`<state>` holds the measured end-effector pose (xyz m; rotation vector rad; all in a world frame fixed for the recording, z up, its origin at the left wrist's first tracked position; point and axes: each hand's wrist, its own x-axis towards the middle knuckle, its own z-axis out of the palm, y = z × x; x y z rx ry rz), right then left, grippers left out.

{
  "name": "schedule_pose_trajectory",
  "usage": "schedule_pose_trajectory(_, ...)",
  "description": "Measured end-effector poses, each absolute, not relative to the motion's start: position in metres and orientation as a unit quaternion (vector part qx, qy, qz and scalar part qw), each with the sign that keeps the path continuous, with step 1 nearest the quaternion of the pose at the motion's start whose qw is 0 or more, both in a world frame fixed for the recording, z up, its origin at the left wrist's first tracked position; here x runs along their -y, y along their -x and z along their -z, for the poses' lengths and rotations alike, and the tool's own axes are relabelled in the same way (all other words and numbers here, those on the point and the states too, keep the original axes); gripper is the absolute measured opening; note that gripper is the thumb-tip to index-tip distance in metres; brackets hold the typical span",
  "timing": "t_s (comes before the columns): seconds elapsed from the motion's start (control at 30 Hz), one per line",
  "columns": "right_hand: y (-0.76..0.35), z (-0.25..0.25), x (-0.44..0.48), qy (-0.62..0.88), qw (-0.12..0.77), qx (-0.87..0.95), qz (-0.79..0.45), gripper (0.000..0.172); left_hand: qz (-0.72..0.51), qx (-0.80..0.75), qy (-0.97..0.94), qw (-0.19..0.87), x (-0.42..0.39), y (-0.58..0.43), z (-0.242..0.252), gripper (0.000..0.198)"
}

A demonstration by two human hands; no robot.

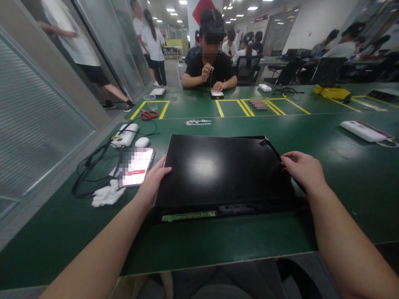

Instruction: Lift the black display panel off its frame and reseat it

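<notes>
A flat black LCD panel (224, 170) lies in front of me on the green table, with a light reflection near its middle. Along its near edge runs a narrow green circuit board (188, 216). My left hand (156, 178) grips the panel's left edge, thumb on top and fingers hidden beneath. At the right side, my right hand (304, 168) pinches a thin black strip (273, 148) that runs along the panel's edge from the far right corner. How firmly the strip is attached cannot be made out. A small dark tab (264, 142) shows at that corner.
Left of the panel are a lit phone (137, 166), a crumpled tissue (108, 193), a white mouse-shaped object (142, 142), black cables (90, 160) and red-handled scissors (149, 115). A white power bank (366, 131) lies right. Across the table (218, 261) sits a person (215, 62).
</notes>
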<state>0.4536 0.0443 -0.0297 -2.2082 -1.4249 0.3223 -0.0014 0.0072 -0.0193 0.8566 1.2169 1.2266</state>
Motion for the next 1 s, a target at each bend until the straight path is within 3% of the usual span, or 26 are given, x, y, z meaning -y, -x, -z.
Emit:
schedule_pose_trajectory(0.17, -0.438, 0.021, -0.039, 0.829, 0.167, 0.532, -0.042, 0.033, -0.517, -0.533, -0.360, 0.564, -0.006, -0.002, 0.014, 0.070)
schedule_pose_trajectory(0.8, -0.432, 0.017, -0.037, 0.822, 0.122, 0.556, -0.033, 0.034, -0.537, -0.512, -0.340, 0.578, -0.007, 0.000, 0.018, 0.070)
schedule_pose_trajectory(1.0, -0.434, 0.019, -0.038, 0.816, 0.130, 0.563, -0.022, 0.035, -0.547, -0.534, -0.327, 0.556, -0.008, 0.000, 0.020, 0.052)
